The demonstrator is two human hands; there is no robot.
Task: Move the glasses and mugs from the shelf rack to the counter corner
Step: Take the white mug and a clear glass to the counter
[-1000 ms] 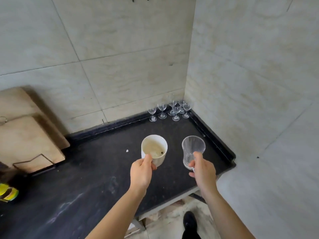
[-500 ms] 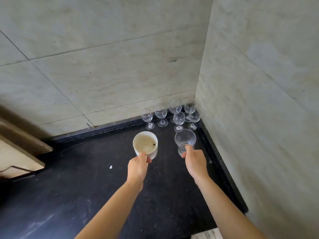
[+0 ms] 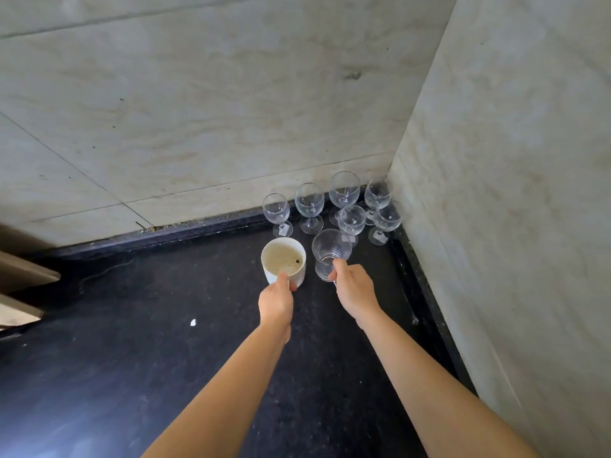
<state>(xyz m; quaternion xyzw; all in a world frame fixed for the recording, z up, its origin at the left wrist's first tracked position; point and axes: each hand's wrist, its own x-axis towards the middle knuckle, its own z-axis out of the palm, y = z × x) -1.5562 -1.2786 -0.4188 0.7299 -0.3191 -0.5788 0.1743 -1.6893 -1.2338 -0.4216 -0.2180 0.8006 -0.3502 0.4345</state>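
left hand [image 3: 276,300] gripping white mug [image 3: 283,261], right hand [image 3: 355,289] gripping glass tumbler [image 3: 330,254]

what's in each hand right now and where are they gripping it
The left hand holds the white mug at its near side, thumb on the rim. The right hand holds the clear glass tumbler by its near wall.

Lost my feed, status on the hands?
Left hand grips white mug. Right hand grips clear tumbler. Both near corner; six wine glasses crowd it.
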